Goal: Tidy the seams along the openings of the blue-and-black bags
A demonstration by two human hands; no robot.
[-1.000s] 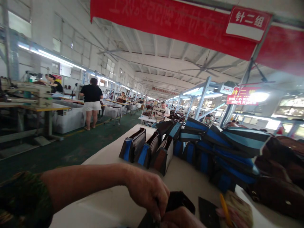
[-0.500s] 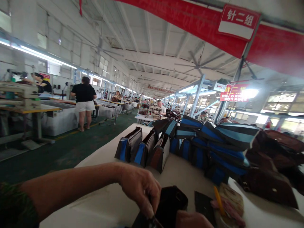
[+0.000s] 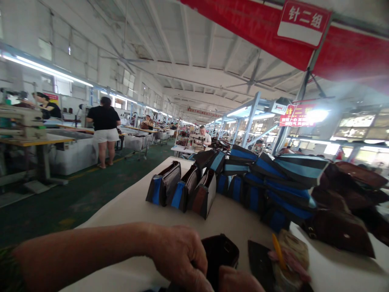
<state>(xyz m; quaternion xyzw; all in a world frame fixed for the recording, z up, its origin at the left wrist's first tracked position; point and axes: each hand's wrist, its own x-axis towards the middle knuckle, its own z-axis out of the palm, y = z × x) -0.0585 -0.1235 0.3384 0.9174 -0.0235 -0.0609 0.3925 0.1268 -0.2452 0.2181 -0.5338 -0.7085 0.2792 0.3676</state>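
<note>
My left hand [image 3: 182, 253] reaches in from the left with its fingers bent downward and closed. Its fingertips are cut off by the bottom edge, so what they pinch is hidden. Beside it lies a dark bag [image 3: 223, 253] with a small metal ring on its far corner. At the bottom edge my right hand [image 3: 240, 280] is curled against the near side of this bag, only partly in view. To the right of the hands lies a flat dark piece [image 3: 260, 259].
Three upright bags [image 3: 182, 188] in blue, brown and grey stand across the white table [image 3: 136, 202]. Behind them rises a pile of blue-black bags [image 3: 258, 178], with brown bags [image 3: 340, 231] at right. A yellow-handled tool [image 3: 278, 251] rests by a cloth. A person [image 3: 105, 125] stands across the aisle.
My left hand has sunk lower and its fingertips have left the view. The right hand has shifted slightly left, closer to it. The camera view has moved a little.
</note>
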